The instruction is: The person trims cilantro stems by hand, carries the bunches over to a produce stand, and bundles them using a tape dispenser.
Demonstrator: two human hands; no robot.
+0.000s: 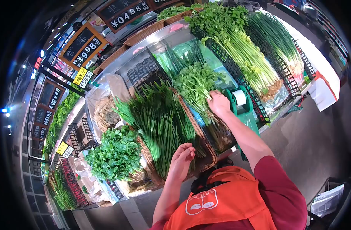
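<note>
My right hand [218, 102] is closed on the stems of a bunch of cilantro [194, 80], its leaves pointing away from me. Brown roots [221, 138] lie below the wrist. Just right of that hand stands a green tape dispenser [250, 119] with a white roll [240, 97]. My left hand [183, 155] hovers over the near end of a wicker basket [210, 157] full of garlic chives [164, 119]. Its fingers are curled in, and nothing shows in them.
Leafy green bunches [114, 155] lie left of the basket. Celery [240, 53] and scallions [277, 42] fill black crates on the right. A plastic bag [106, 96] sits at the left. Chalkboard price signs [83, 46] stand behind. A white box [325, 92] is at the far right.
</note>
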